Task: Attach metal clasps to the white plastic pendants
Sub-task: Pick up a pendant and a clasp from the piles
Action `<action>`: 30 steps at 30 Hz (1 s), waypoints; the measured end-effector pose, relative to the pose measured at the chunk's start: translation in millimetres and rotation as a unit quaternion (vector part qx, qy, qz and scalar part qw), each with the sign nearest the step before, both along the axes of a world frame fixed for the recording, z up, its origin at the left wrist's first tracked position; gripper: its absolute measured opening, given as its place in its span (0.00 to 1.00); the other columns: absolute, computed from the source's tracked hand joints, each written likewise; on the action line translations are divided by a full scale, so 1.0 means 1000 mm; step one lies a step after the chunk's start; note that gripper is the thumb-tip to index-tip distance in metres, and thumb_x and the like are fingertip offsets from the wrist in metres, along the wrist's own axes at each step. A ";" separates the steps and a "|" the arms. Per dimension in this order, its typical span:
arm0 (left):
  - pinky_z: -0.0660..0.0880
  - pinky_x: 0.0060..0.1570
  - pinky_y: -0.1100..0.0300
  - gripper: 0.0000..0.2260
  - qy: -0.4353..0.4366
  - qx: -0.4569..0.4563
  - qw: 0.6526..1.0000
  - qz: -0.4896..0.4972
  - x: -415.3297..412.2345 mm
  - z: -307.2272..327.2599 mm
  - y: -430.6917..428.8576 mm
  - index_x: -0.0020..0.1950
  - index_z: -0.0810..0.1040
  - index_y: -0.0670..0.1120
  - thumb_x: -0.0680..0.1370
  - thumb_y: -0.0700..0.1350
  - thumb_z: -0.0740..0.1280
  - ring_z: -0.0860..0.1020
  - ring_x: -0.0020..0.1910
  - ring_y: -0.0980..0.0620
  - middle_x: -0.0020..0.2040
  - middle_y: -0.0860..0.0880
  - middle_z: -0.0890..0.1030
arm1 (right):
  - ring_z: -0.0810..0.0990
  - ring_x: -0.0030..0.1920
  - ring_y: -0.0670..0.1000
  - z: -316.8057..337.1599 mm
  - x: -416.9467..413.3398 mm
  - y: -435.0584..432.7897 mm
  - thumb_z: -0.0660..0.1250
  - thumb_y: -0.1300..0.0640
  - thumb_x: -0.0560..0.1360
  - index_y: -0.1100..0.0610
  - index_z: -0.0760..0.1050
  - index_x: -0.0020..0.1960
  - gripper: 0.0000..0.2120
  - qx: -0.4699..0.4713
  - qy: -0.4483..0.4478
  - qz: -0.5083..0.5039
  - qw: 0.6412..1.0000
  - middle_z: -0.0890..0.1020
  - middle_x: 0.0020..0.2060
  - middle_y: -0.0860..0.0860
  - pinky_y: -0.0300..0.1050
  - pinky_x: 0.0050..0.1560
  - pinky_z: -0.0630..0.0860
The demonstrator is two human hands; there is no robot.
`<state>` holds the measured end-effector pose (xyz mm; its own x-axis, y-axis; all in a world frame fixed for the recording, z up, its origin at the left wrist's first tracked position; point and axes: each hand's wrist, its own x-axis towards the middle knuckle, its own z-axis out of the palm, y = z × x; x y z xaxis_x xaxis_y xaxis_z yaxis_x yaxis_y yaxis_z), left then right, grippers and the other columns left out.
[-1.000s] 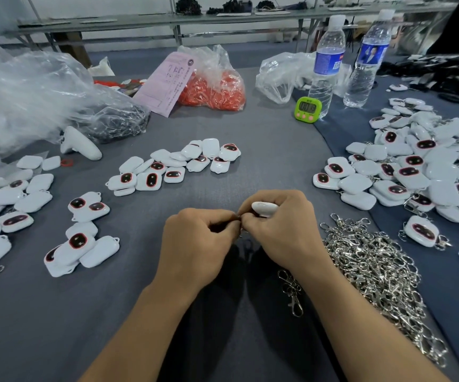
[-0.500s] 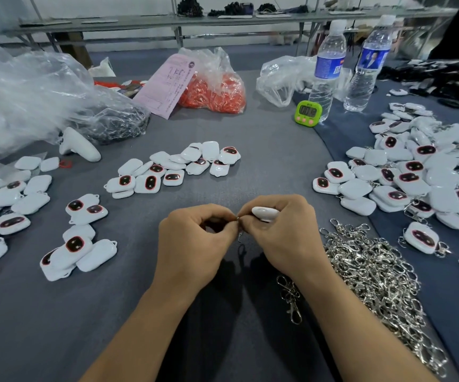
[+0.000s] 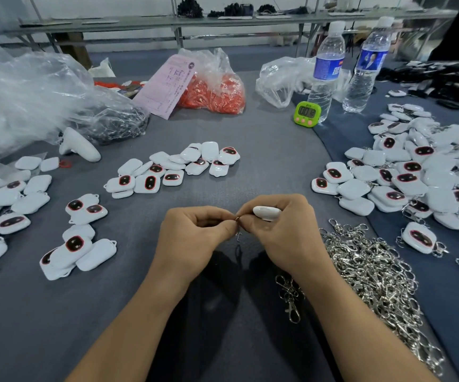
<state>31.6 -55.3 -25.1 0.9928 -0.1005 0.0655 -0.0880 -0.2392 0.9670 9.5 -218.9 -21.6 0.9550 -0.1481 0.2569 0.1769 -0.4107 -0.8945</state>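
Observation:
My right hand (image 3: 283,232) grips a white plastic pendant (image 3: 266,212), only its top edge showing above the fingers. My left hand (image 3: 192,238) pinches a small metal clasp (image 3: 238,234) at the point where the two hands meet; its lower end hangs just below the fingertips. A big heap of loose silver clasps (image 3: 374,277) lies right of my right wrist, with one stray clasp (image 3: 290,299) beside my right forearm. White pendants lie in groups at centre (image 3: 173,169), left (image 3: 79,238) and right (image 3: 404,172).
Two water bottles (image 3: 326,70) and a green timer (image 3: 307,113) stand at the back right. A bag of orange parts (image 3: 214,89) with a pink slip, clear plastic bags (image 3: 30,97) and a white controller (image 3: 78,146) lie at the back left.
Both hands have stayed together at the same spot, lifting very slightly. The clasp's hanging end now shows below the fingertips.

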 end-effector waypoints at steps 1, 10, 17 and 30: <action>0.82 0.48 0.55 0.08 0.005 -0.004 1.000 -0.004 0.000 0.000 0.001 0.40 0.88 0.51 0.71 0.38 0.77 0.85 0.39 0.53 0.37 0.50 0.87 | 0.84 0.39 0.44 -0.001 0.001 0.000 0.76 0.63 0.71 0.48 0.86 0.38 0.11 0.015 0.006 0.005 1.000 0.86 0.33 0.44 0.33 0.40 0.77; 0.79 0.43 0.63 0.09 -0.010 -0.015 0.998 -0.056 -0.001 0.004 0.002 0.39 0.88 0.50 0.71 0.35 0.75 0.84 0.38 0.54 0.37 0.48 0.86 | 0.81 0.35 0.46 -0.001 0.004 -0.006 0.74 0.69 0.71 0.56 0.86 0.38 0.10 0.119 0.048 0.075 0.989 0.85 0.33 0.51 0.40 0.39 0.76; 0.80 0.43 0.53 0.05 -0.004 0.014 0.997 -0.077 -0.001 0.004 0.004 0.38 0.88 0.50 0.67 0.41 0.74 0.82 0.36 0.51 0.35 0.46 0.85 | 0.83 0.39 0.49 0.001 0.003 -0.010 0.73 0.67 0.71 0.53 0.85 0.38 0.11 0.056 0.032 0.104 0.993 0.85 0.34 0.51 0.51 0.45 0.81; 0.83 0.43 0.49 0.04 -0.019 0.022 0.998 -0.048 -0.001 0.003 0.004 0.37 0.87 0.52 0.64 0.47 0.74 0.85 0.36 0.47 0.34 0.48 0.86 | 0.84 0.38 0.47 0.004 -0.001 -0.008 0.74 0.65 0.72 0.50 0.85 0.38 0.11 -0.011 -0.005 0.068 0.998 0.85 0.33 0.47 0.45 0.42 0.81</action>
<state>30.2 -51.7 -21.6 0.9754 -0.1984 0.0962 -0.1488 -0.2699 0.9513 8.9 -227.2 -17.8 0.9631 -0.0119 0.2688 0.2415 -0.4027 -0.8829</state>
